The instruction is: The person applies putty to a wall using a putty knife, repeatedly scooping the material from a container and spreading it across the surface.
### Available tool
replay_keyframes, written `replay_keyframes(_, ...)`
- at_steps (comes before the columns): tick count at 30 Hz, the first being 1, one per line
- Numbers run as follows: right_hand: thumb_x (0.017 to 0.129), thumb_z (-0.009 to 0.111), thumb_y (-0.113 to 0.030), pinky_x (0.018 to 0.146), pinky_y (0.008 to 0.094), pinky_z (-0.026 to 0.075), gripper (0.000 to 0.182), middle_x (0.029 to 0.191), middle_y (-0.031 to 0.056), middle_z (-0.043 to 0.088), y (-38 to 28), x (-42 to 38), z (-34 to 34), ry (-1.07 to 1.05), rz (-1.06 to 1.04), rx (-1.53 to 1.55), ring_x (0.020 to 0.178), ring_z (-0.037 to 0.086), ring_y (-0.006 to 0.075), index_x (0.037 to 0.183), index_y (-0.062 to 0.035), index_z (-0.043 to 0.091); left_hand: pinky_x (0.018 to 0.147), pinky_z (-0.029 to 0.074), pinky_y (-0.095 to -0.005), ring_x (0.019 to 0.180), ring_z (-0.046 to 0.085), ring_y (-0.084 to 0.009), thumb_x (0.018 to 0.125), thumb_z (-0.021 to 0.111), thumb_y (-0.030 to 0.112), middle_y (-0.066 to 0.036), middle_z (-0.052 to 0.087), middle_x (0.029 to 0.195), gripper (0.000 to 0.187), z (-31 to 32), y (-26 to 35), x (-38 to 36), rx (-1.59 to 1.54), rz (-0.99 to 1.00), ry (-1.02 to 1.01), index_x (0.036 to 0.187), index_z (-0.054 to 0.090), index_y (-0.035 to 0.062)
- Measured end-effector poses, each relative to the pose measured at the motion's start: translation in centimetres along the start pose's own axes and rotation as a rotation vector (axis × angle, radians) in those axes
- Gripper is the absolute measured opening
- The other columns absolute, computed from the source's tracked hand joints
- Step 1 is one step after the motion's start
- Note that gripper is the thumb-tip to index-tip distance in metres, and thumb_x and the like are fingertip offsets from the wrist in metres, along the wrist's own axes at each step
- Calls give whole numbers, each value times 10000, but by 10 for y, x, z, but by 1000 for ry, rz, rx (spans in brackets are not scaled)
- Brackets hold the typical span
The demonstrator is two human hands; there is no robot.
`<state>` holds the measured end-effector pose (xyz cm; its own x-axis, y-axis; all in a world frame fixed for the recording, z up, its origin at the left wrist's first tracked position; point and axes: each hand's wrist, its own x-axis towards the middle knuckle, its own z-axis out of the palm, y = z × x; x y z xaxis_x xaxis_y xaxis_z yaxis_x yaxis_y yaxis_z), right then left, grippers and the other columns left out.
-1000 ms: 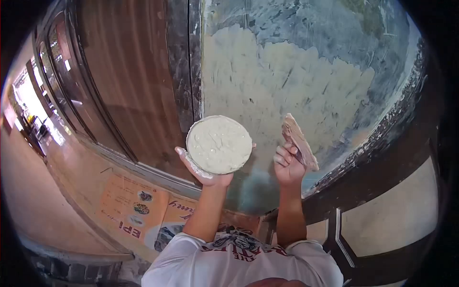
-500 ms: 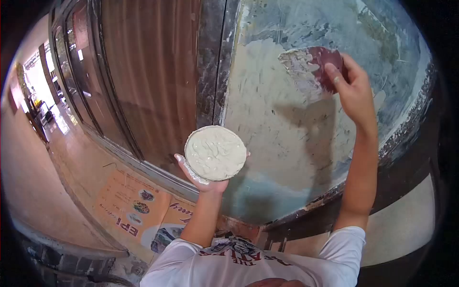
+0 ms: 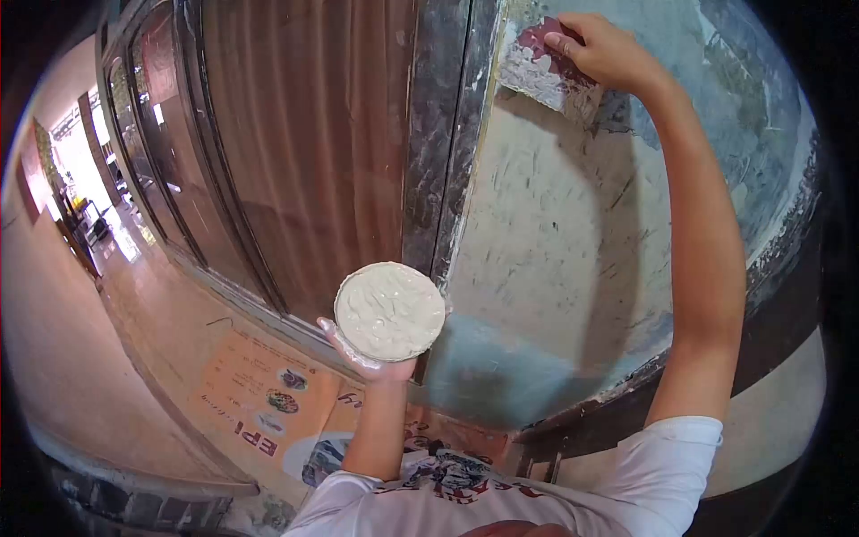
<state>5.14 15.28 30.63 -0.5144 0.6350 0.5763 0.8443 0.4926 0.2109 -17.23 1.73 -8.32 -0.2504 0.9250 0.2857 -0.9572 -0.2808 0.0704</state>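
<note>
On my left hand [image 3: 383, 365] rests a round tub of putty [image 3: 389, 309], filled to the rim with pale paste; my fingers curl around its underside and edge. White smears coat the thumb. High on the wall, my right hand [image 3: 604, 52] grips a dark red putty scraper [image 3: 546, 38]. Thick putty covers the scraper's lower face, and its edge is against or very close to the wall. Below it spreads a pale coat of putty [image 3: 555, 215] with small dark marks. Bare bluish-grey wall [image 3: 716, 116] shows to the right.
A dark door frame [image 3: 434, 152] borders the plastered wall on the left, beside brown-curtained glass [image 3: 304, 152]. Printed orange banners [image 3: 259, 394] lie on the floor. A tiled walkway [image 3: 134, 268] runs off to the far left. A dark ledge [image 3: 608, 412] edges the wall's lower right.
My right hand has moved up and left with the scraper, toward the door frame, and the scraper has turned. The tub in my left hand sits slightly lower in view.
</note>
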Motion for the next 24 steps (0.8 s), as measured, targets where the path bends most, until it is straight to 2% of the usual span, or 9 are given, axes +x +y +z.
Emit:
replay_keyframes(2, 964, 508, -417, 865, 464, 392, 303, 902, 44, 634, 3, 0, 12, 161, -32, -271, 970, 548, 242, 1039, -143, 613, 934, 231, -844, 1354, 319, -438, 769, 400, 829, -93, 276, 1540, 941, -4, 3, 3, -11, 10, 27, 1473, 325, 210)
replay_keyframes(3, 965, 507, -415, 927, 544, 332, 278, 901, 28, 632, -1, 3, 6, 43, 36, -194, 1050, 515, 253, 1060, -176, 613, 1004, 264, -745, 1355, 333, -416, 792, 364, 823, -107, 289, 1533, 931, -5, 4, 3, -12, 12, 17, 1467, 337, 183)
replay_keyframes(4, 965, 507, -415, 927, 544, 332, 278, 901, 28, 632, -2, 3, 7, 43, 32, -198, 1050, 515, 253, 1060, -176, 613, 1074, 296, -646, 1355, 347, -394, 815, 327, 817, -122, 302, 1527, 924, -7, 6, 3, -12, 16, 8, 1462, 350, 157)
replay_keyframes(8, 968, 509, -394, 932, 554, 311, 256, 876, 33, 620, -11, -2, 11, 63, 47, -268, 1033, 513, 262, 1025, -162, 600, 1059, 310, -657, 1349, 353, -400, 810, 325, 822, -117, 305, 1525, 927, -9, 5, 8, -61, 19, -24, 1459, 352, 161)
replay_keyframes(11, 968, 523, -346, 917, 560, 309, 215, 861, 46, 604, -21, -5, 12, 49, 28, -277, 1016, 508, 271, 990, -141, 583, 1043, 329, -662, 1338, 367, -401, 807, 324, 824, -118, 324, 1515, 930, -8, 5, 9, -78, -65, -166, 1455, 355, 158)
replay_keyframes(14, 966, 535, -305, 897, 564, 318, 188, 860, 70, 592, -18, -6, 19, 73, -13, -295, 994, 508, 297, 986, -120, 564, 989, 325, -732, 1327, 371, -420, 804, 326, 824, -117, 314, 1519, 920, -7, 1, 12, -16, -48, 5, 1462, 343, 182)
replay_keyframes(18, 967, 534, -307, 871, 526, 361, 215, 904, 123, 596, 4, -1, 17, 176, -25, -157, 974, 521, 349, 1018, -99, 549, 930, 229, -844, 1349, 318, -450, 798, 403, 796, -116, 266, 1540, 897, -1, -2, 11, -32, -56, -52, 1472, 329, 209)
replay_keyframes(19, 967, 533, -311, 862, 489, 392, 228, 940, 147, 601, 7, 1, 14, 141, 31, -148, 979, 532, 359, 1028, -93, 550, 930, 229, -844, 1349, 318, -450, 798, 403, 796, -116, 266, 1540, 897, 0, -3, 10, -31, -59, -52, 1472, 329, 209)
replay_keyframes(24, 967, 531, -312, 914, 499, 376, 235, 933, 138, 608, -4, -4, 14, 137, -61, -175, 993, 530, 347, 1019, -85, 555, 932, 229, -842, 1351, 323, -441, 808, 384, 793, -108, 275, 1538, 879, 2, 0, 6, -151, -124, -40, 1469, 337, 215)
